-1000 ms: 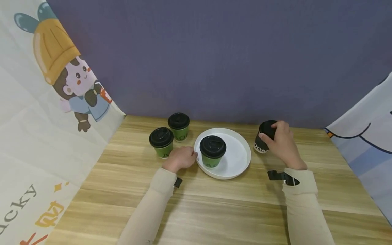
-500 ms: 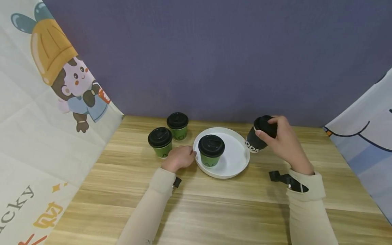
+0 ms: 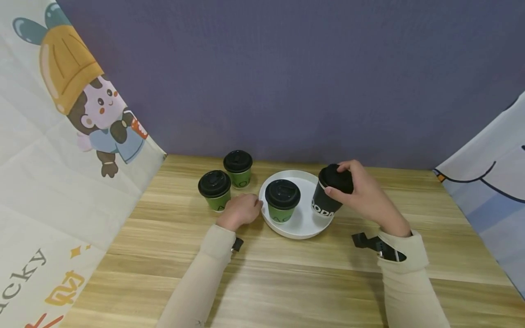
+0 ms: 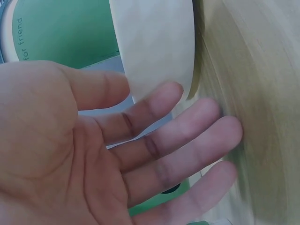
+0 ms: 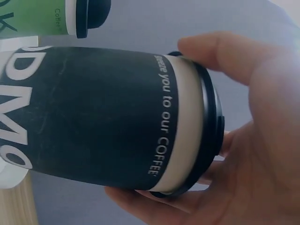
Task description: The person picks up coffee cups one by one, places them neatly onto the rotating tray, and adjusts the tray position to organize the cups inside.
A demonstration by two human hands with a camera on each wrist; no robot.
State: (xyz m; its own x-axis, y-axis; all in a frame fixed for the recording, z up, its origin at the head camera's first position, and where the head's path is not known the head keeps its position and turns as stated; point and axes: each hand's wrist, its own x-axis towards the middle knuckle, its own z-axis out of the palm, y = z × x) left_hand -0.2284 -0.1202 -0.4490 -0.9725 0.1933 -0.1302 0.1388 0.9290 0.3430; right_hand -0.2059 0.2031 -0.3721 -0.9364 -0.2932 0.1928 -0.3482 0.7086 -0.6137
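Note:
My right hand [image 3: 362, 197] holds a black paper coffee cup [image 3: 326, 200] by its lidded top, thumb on one side and fingers on the other. The cup tilts a little, its base over the right part of a round white tray [image 3: 303, 233]. White lettering on the cup's side shows in the right wrist view. At the tray's left rim, my left hand [image 3: 241, 212] holds the edge [image 4: 157, 47] between thumb and index finger; the other fingers extend loosely past it. A green coffee cup [image 3: 282, 207] with a black lid stands on the tray's left half.
Two more green lidded cups stand left of the tray, one nearer [image 3: 216, 193] beside my left hand and one behind it [image 3: 239, 171]. A blue-grey backdrop [image 3: 287, 82] rises at the wooden table's [image 3: 295, 282] far edge. Printed cloths hang at both sides.
My right hand has lifted the black cup off the table at the right and carried it left over the tray. The left hand stays at the rim.

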